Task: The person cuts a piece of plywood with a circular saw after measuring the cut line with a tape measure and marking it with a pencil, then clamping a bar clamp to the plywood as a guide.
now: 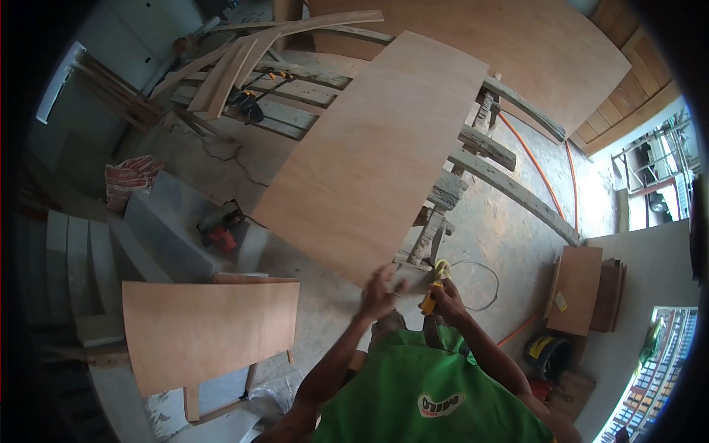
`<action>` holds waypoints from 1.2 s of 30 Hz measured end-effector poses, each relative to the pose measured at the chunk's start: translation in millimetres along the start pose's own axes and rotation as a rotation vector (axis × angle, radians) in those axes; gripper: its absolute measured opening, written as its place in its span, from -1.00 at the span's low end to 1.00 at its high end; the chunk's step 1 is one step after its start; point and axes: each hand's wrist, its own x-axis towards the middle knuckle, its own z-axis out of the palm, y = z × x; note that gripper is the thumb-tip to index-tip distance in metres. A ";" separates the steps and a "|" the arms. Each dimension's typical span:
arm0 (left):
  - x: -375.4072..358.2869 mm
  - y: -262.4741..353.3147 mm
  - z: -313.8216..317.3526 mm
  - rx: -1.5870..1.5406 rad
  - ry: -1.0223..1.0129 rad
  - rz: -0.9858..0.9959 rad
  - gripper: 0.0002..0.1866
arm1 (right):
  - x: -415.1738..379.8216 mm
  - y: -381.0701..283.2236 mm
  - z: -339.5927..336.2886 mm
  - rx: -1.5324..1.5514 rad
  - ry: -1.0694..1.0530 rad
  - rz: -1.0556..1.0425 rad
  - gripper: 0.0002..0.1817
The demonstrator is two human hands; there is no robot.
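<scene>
A plywood sheet (377, 148) lies at a slant across a rough timber frame in front of me. My left hand (379, 295) is at its near corner, slightly blurred, with the fingers apart and nothing seen in them. To the right of that corner, my right hand (446, 297) is closed around a yellow tape measure (430, 301). A curl of yellow tape (442, 269) rises just above this hand.
Weathered beams (517, 188) jut out right of the sheet. A red power tool (221, 235) rests at left, beyond a smaller plywood piece (210, 332). Orange cable (532, 155) crosses the floor. Wood strips (236, 63) and clamps (255, 96) lie at the far left.
</scene>
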 end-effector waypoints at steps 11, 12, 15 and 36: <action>-15.8 27.4 20.4 0.198 -0.108 -0.031 -0.25 | 15.7 -9.7 36.5 -0.335 -0.218 -0.050 -0.61; -17.4 22.9 20.5 0.197 -0.108 -0.030 -0.25 | 14.7 -15.2 39.3 -0.336 -0.217 -0.050 -0.61; -15.5 21.7 21.2 0.238 -0.175 -0.088 -0.24 | 51.6 9.9 11.8 -1.094 -0.490 -0.620 -0.57; -42.6 -9.3 -17.4 0.433 -0.105 -0.480 -0.77 | 215.1 -323.3 -164.5 -0.218 0.174 -0.541 -0.69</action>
